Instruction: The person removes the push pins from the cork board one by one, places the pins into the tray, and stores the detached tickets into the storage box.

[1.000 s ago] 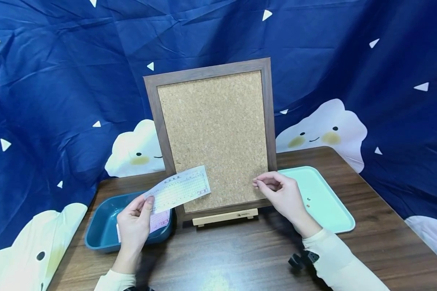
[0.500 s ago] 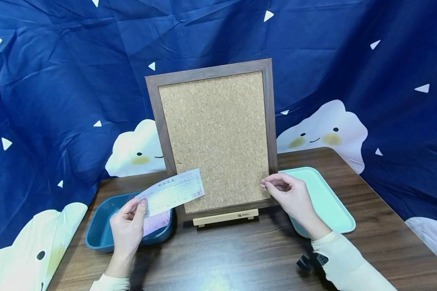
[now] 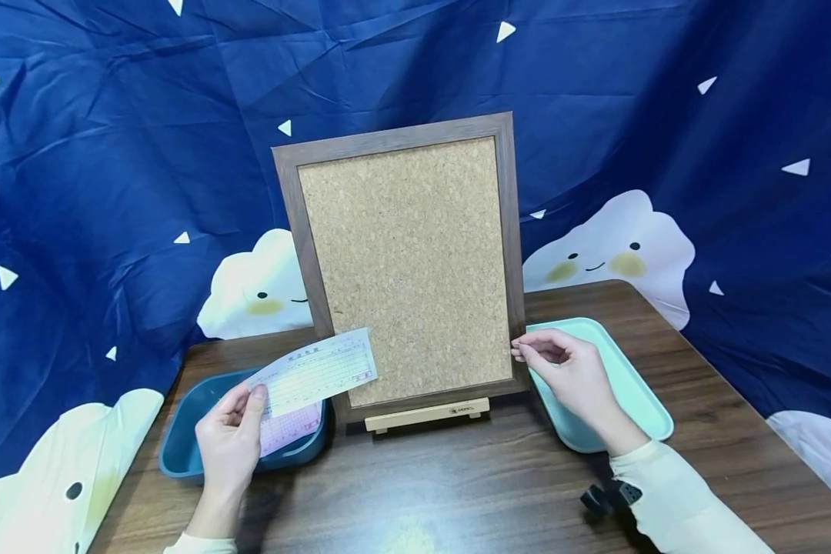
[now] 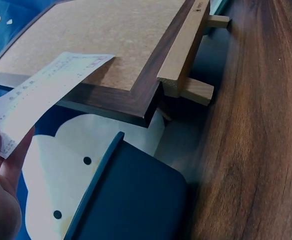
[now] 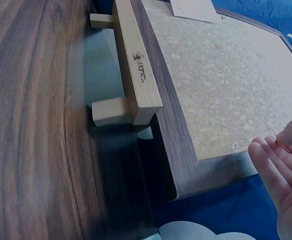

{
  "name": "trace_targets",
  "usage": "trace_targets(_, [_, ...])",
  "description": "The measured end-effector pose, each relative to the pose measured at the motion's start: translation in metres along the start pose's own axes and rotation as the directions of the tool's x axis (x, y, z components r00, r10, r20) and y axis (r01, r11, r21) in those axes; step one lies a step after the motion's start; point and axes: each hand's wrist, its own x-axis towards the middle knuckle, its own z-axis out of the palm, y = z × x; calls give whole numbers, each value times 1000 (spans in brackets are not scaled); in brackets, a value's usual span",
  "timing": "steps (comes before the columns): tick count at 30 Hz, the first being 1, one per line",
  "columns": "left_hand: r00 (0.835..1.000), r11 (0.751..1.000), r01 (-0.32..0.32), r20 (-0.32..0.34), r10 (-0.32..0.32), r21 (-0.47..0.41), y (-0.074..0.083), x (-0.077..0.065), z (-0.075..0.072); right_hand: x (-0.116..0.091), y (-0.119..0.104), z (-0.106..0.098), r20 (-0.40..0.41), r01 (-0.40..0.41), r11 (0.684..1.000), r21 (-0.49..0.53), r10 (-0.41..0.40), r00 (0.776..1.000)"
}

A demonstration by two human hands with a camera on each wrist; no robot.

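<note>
My left hand (image 3: 230, 442) pinches a printed paper slip (image 3: 318, 371) by its left end, thumb on top. The slip spans from over the blue bin (image 3: 180, 431) to the lower left of the framed cork board (image 3: 408, 261). In the left wrist view the slip (image 4: 51, 87) bends slightly before the board. My right hand (image 3: 571, 373) is at the board's lower right frame, thumb and fingertips pinched on a tiny thumbtack (image 5: 276, 142), mostly hidden by the fingers. Beneath that hand lies a mint-green tray (image 3: 630, 385).
The cork board leans upright on a small wooden easel, whose light ledge (image 3: 425, 415) juts out in front. A pink printed slip (image 3: 291, 429) lies in the blue bin. Behind the dark wooden table (image 3: 415, 492) hangs a blue cloth (image 3: 402, 61) with clouds.
My left hand has drawn the slip down and left, away from the board's middle. The right hand has moved right, from over the cork to the frame's edge, covering more of the tray.
</note>
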Motion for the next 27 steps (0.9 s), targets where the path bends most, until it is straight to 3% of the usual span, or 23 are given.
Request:
trace_targets(10, [999,999,30,-12,-30,-10,-1,1,-6,-3,3,-9,-3,-26,1000,1,26,1000])
trace_targets(27, [997,998,58,-53,-57,18,-7,2,-20,-5,8,-31,-63,31,995,-92,-37,997])
